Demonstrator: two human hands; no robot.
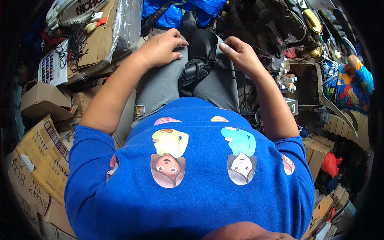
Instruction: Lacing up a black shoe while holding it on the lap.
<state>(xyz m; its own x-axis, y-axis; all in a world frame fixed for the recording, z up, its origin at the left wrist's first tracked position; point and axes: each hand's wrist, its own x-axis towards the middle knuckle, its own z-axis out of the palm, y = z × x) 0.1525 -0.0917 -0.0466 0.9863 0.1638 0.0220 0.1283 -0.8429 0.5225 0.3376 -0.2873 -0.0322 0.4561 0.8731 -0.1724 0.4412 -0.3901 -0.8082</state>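
My left hand is over my left knee, fingers bent and thumb apart from them, with nothing visible between. A black shoe-like piece lies between my thighs, and a broad black strap rises from it. I cannot tell exactly what the piece is. My right hand is at the strap's right side above my right knee. Its thumb and fingertips are drawn together; whatever they hold, if anything, is too small to make out. A thin dark line runs down the grey trousers below that hand.
Cardboard boxes and flat cardboard in clear plastic crowd my left. Ahead sits a blue plastic bag. Small clear bottles, a curved handle-like piece and a red bag stand to my right.
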